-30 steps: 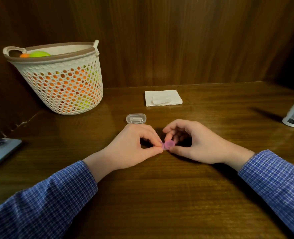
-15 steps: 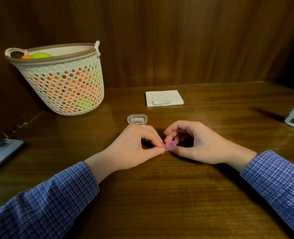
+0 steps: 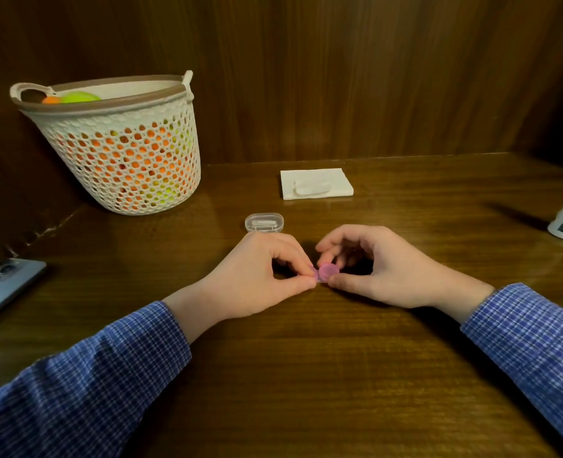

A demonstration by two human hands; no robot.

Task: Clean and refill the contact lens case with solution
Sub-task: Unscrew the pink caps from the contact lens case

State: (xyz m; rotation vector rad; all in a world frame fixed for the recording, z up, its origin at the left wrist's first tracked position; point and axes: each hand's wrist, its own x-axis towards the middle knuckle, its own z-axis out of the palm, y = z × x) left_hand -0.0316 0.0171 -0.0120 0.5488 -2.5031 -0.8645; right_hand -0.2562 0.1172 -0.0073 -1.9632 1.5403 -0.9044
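I am pinching the pink lens case (image 3: pixel 323 274) between both hands on the table (image 3: pixel 306 375), left hand (image 3: pixel 257 276) steadying one end, right hand (image 3: pixel 382 269) gripping its cap, which I judge needs slow, level twisting.

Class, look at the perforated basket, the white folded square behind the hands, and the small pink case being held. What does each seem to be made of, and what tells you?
Basket: probably moulded plastic, matt cream; regular holes, stiff brown rim.
White folded square: likely paper tissue or cloth; soft matt layered edges.
Pink case: seemingly translucent plastic, pinched by the left hand and right hand.
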